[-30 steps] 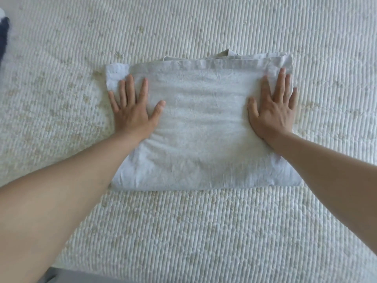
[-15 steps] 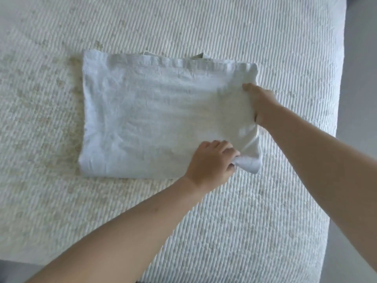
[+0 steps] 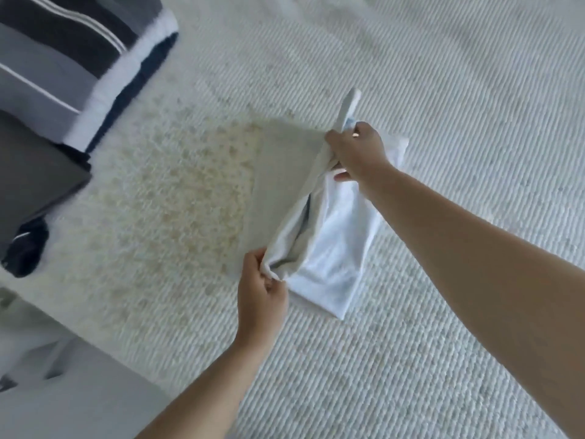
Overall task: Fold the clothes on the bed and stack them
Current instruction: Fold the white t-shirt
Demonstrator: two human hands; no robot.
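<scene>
Your left hand (image 3: 261,291) pinches the near corner of the white cloth (image 3: 329,248); your right hand (image 3: 356,152) has its fingers curled round the far corner. The cloth is partly lifted off the bed (image 3: 443,90), its right part resting there. Carry both corners level, lay them edge to edge, then smooth flat. The stack (image 3: 79,58) waits far left.

At the upper left of the frame a motion-blurred stack of grey, white and navy folded clothes (image 3: 79,55) runs off the left and top edges, a dark grey flat object (image 3: 30,175) below it is cut off too, and the 2 forearms leave the bottom and right edges.
</scene>
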